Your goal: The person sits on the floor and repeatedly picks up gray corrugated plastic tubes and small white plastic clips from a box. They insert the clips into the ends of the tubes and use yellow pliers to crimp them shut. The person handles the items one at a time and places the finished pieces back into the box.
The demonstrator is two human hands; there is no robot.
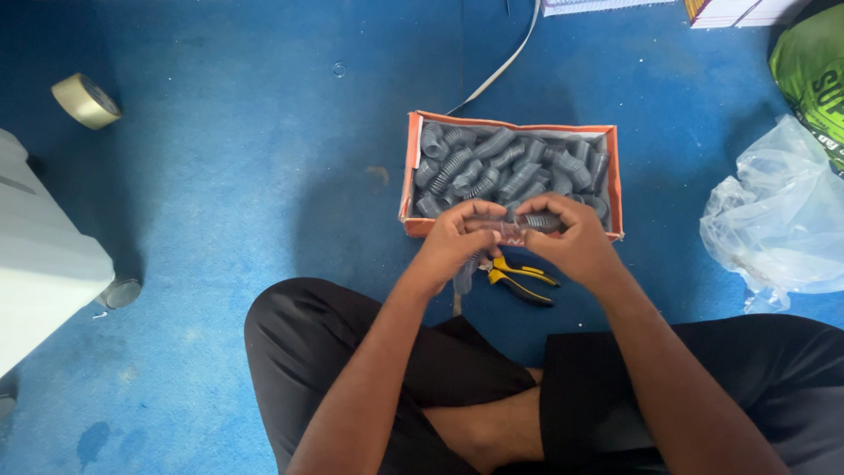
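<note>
**Blue floor, ribbed piece held crosswise between both hands**

Blue carpeted floor (229, 220) filled the frame; person sat cross-legged on it, looking down.

Far left: white appliance body (40, 255), roll of tape (85, 100) beside it on the floor, small round metal cap (120, 293) near its lower corner.

Centre: orange cardboard box (409, 171) sat just ahead of the hands, packed with grey ribbed sleeves (505, 167). White flat cable (505, 62) ran off from behind the box toward the top edge.

Left hand (453, 242) was closed on the left end of a clear, ribbed tube piece (514, 224), fingers (479, 211) curled over the top. Piece's long axis ran left-right, roughly parallel to the near wall of the box and just over that wall. Both hands were equally close: each had one end, so neither was free. Something grey hung below the left hand; couldn't tell what it was.

Right hand (571, 242) pinched the right end, fingers narrow and bent around it, thumb tips of both hands nearly meeting over the middle. Most of the piece was covered; only a short stretch showed between the hands.

Yellow-and-black pliers (520, 280) lay on the floor directly below the hands, handles pointing right, not touched.

Right side: crumpled clear plastic bag (774, 229), green sack (813, 75) above it, stack of paper pads (730, 10) at the top edge.
</note>
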